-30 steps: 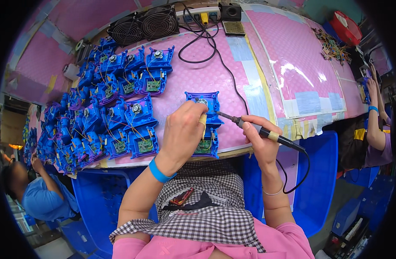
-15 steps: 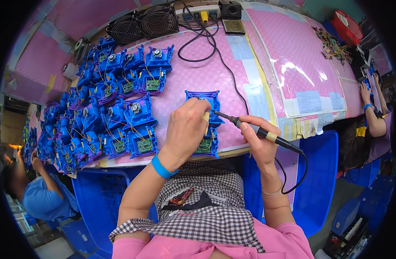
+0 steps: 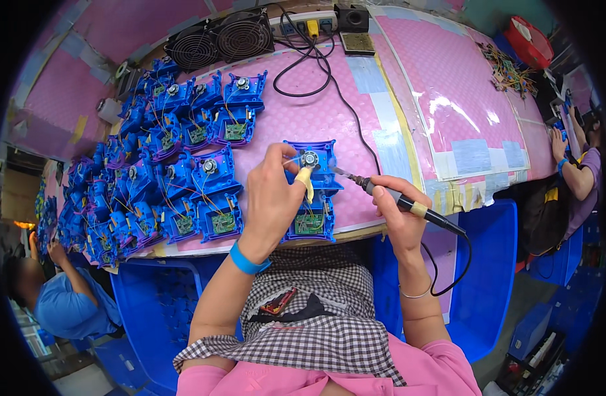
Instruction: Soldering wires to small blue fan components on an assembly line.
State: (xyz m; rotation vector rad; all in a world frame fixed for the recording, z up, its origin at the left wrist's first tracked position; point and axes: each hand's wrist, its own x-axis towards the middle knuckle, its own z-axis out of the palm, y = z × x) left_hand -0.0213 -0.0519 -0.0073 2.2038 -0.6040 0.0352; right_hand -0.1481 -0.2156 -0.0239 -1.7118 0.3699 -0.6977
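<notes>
My right hand [image 3: 400, 210] is closed around a soldering iron [image 3: 408, 203], a grey and black handle with its metal tip pointing left. The tip is just right of a round metal speaker [image 3: 309, 160], apart from it, with a faint wisp of smoke nearby. That speaker sits in the upper part of a blue plastic housing [image 3: 324, 146]; a green circuit board [image 3: 308, 224] lies in the lower part. Beside the speaker is my left hand [image 3: 273, 195], its index finger and thumb apart. Yellowish wrapping covers the thumb. Any thin wire at the fingertips is too small to make out.
Many similar blue housings [image 3: 210, 168] with wires crowd the table's left. Behind stand two black fans [image 3: 243, 36], a power strip [image 3: 296, 23] and a soldering stand with sponge [image 3: 357, 41]. The iron's black cable [image 3: 355, 112] crosses the table. Blue bins [image 3: 484, 277] flank my lap. Other people work at both sides.
My left hand has drawn back to the left and its finger and thumb have parted, uncovering the speaker. The soldering iron tip has pulled slightly right and down, away from the speaker.
</notes>
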